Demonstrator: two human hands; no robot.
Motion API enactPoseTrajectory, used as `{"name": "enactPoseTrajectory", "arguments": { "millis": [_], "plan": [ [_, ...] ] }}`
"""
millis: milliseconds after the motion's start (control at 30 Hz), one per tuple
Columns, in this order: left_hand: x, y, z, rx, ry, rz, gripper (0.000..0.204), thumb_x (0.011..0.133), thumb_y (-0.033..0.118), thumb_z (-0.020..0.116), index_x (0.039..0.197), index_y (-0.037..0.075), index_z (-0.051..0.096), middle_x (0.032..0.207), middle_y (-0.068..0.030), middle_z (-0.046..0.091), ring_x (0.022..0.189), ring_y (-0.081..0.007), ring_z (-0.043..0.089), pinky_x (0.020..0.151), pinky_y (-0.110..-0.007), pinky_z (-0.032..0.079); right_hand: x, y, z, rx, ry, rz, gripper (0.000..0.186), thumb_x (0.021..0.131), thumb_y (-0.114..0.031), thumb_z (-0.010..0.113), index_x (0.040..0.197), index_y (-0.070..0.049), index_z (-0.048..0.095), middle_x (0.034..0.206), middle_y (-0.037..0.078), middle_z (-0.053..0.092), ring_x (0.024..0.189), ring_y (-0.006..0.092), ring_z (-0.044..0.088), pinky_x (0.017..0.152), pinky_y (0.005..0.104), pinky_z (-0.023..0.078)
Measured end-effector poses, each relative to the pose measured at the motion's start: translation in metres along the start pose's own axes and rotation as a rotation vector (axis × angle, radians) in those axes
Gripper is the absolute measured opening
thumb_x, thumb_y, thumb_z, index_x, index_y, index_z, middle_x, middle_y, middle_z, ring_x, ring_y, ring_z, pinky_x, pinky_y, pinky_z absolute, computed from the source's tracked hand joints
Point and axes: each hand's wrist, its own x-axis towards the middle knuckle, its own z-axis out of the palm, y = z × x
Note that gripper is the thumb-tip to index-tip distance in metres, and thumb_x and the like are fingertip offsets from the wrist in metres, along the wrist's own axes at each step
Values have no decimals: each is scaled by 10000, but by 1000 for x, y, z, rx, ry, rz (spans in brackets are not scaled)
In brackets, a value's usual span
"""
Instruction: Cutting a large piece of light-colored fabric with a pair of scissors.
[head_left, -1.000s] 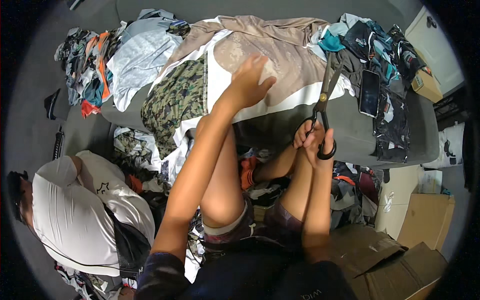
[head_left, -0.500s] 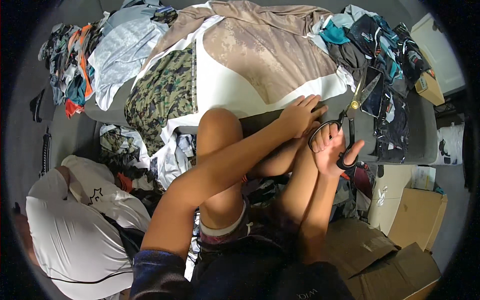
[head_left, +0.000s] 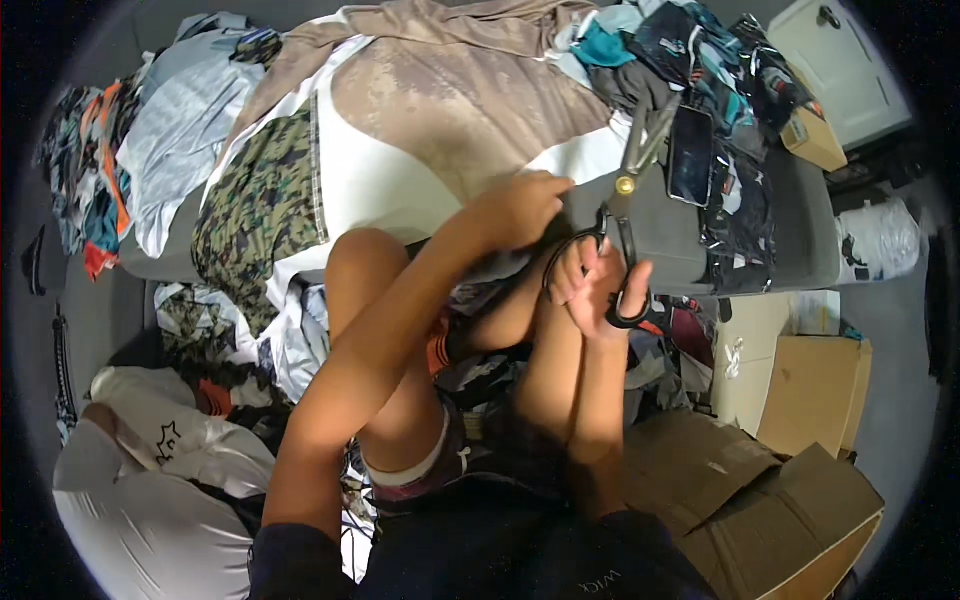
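Note:
My right hand [head_left: 590, 285] grips black-handled scissors [head_left: 624, 200], their long blades slightly parted and pointing away from me, over the sofa's front edge. My left hand [head_left: 525, 210] is at the lower edge of a large beige-and-white fabric piece [head_left: 440, 100], its fingers curled; what they hold, if anything, is hidden. At the left of that piece lies a camouflage cloth [head_left: 260, 190], hanging over the sofa edge. A dark phone [head_left: 690, 155] rests right of the blades, beside dark clear-wrapped packets [head_left: 737, 235]. My bent knees are below the fabric.
A grey sofa [head_left: 805, 225] bears clothing piles left [head_left: 185, 140] and right [head_left: 675, 45]. More fabric [head_left: 210, 335] lies beneath its left part. A person in white [head_left: 150, 510] is at lower left. Cardboard boxes [head_left: 730, 500] stand lower right; a white door [head_left: 830, 70] is upper right.
My left hand dropped to the fabric's near edge and its fingers have curled from spread. My right hand and the scissors shifted right, then back left. The view turned slightly, sliding the scene leftward.

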Motion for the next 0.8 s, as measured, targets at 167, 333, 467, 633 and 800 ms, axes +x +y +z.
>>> {"name": "enactPoseTrajectory", "arguments": {
  "millis": [167, 333, 467, 633, 800],
  "plan": [
    [-1, 34, -36, -669, 237, -199, 294, 899, 136, 512, 1130, -35, 575, 1015, -76, 629, 847, -161, 549, 766, -254, 442, -3, 4, -13, -71, -95, 62, 557, 847, -606, 543, 868, -58, 445, 680, 59, 445, 546, 159, 453, 494, 268, 393],
    [-5, 46, -47, -933, 181, -134, 309, 896, 104, 515, 1161, -43, 574, 988, -55, 627, 808, -109, 528, 738, -212, 430, -4, 5, -23, -83, -174, 119, 551, 840, -586, 571, 873, -49, 450, 673, 69, 463, 526, 161, 468, 486, 262, 410],
    [-8, 50, -48, -949, 158, -109, 332, 874, 80, 516, 1176, -45, 574, 973, -49, 626, 798, -91, 513, 722, -194, 411, -5, 4, -21, -45, -197, 117, 550, 840, -582, 575, 863, -46, 452, 665, 74, 471, 518, 162, 473, 479, 262, 413],
    [-9, 53, -47, -985, 178, -102, 363, 832, 72, 508, 1168, -40, 588, 943, -51, 641, 787, -82, 501, 688, -182, 383, -4, 3, -12, -3, -193, 112, 574, 833, -602, 567, 860, -39, 453, 674, 82, 481, 527, 173, 482, 479, 271, 413],
    [-8, 54, -46, -1003, 188, -135, 365, 823, 55, 517, 1166, -50, 589, 929, -48, 644, 769, -80, 498, 674, -184, 383, -2, 2, -6, -80, -191, 98, 633, 810, -661, 548, 867, -39, 444, 673, 81, 473, 528, 186, 483, 476, 283, 412]
  ]
}}
